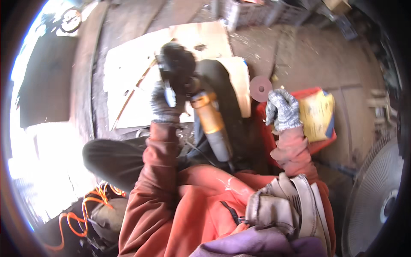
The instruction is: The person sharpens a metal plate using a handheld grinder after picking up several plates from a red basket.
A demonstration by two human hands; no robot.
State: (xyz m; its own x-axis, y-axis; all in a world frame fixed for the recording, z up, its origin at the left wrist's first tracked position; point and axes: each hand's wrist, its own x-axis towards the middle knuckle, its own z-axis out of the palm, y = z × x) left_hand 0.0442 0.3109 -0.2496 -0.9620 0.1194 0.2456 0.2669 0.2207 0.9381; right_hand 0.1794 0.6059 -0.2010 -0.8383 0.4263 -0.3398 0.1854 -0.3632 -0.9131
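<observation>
My left hand [165, 103], in a grey knitted glove, is closed around the head end of an angle grinder [209, 120]. The grinder has a yellow and grey body slanting down toward my lap; its dark head and the fingers there are smeared by motion. Out to the right, my gloved right hand [284, 110] is closed at the edge of a round reddish-brown abrasive disc [255, 91] with a small centre hole. That hand is above a red tray [308, 93], beside a yellow packet [317, 118] lying in it.
Flat pale cardboard [124, 64] covers the wooden floor ahead, with a thin stick [132, 92] across it. A large fan [376, 201] stands close on the right. An orange cord [83, 210] coils at the lower left. Crates [252, 15] line the far side.
</observation>
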